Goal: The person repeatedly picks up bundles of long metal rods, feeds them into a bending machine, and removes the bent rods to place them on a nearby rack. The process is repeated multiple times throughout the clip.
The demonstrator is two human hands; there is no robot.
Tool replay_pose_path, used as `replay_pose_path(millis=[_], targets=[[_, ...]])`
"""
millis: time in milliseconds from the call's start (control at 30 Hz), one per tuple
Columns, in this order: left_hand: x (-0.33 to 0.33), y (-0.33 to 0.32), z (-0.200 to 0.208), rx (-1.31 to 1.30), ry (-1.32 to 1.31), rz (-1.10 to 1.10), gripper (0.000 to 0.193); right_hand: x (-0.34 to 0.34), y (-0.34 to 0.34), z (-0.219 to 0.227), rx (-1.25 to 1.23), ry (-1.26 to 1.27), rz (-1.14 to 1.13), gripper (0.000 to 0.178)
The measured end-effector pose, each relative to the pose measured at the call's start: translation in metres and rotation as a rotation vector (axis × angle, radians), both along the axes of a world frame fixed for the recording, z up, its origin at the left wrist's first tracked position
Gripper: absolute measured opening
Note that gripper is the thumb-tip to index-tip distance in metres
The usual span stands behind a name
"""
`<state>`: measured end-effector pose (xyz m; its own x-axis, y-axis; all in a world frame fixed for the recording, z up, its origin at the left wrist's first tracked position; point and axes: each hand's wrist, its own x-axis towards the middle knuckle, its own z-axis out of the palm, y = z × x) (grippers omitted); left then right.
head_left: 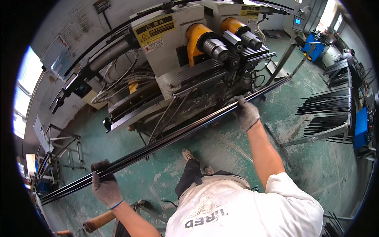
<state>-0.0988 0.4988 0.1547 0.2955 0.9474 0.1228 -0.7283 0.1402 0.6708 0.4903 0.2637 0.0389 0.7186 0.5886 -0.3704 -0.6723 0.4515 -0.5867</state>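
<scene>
A bundle of several long, thin dark metal rods (169, 139) slants across the view from the lower left to the upper right, in front of a machine. My left hand (106, 187), in a grey knit glove, is closed round the bundle near its lower left end. Farther along to the right, my right hand (247, 113), gloved too, grips the same rods, its fingers wrapped over them. The far right end of the bundle lies near a slanted metal bar (281, 65) beside the machine.
The large grey machine (166, 59) with orange housings and ribbed metal rollers (215, 48) stands ahead. At right, a metal rack (316, 139) holds many dark rods (325, 104). A blue cabinet (361, 124) is beyond it. A metal frame (65, 144) stands left; a brown padded roller (98, 221) lies below.
</scene>
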Motion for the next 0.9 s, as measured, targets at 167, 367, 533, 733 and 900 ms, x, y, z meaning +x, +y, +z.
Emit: replay_pose_path(millis=[167, 367, 533, 733, 900], targets=[[0.011, 0.066, -0.043, -0.093, 0.019, 0.023, 0.031, 0.074, 0.026, 0.020, 0.015, -0.103, -0.135, 0.024], [0.071, 0.140, -0.116, -0.173, 0.003, 0.084, 0.028, 0.126, 0.066, 0.021, -0.082, -0.157, -0.094, 0.029], [0.126, 0.167, -0.121, -0.356, 0.046, 0.066, 0.030, 0.177, 0.080, 0.003, -0.322, -0.124, -0.235, 0.083], [0.179, 0.188, -0.119, -0.618, 0.105, 0.173, 0.031, 0.191, 0.122, 0.011, -0.219, -0.154, -0.339, 0.085], [0.215, 0.191, -0.131, -0.587, 0.057, 0.056, 0.032, 0.189, 0.154, 0.040, -0.047, -0.118, -0.311, 0.056]])
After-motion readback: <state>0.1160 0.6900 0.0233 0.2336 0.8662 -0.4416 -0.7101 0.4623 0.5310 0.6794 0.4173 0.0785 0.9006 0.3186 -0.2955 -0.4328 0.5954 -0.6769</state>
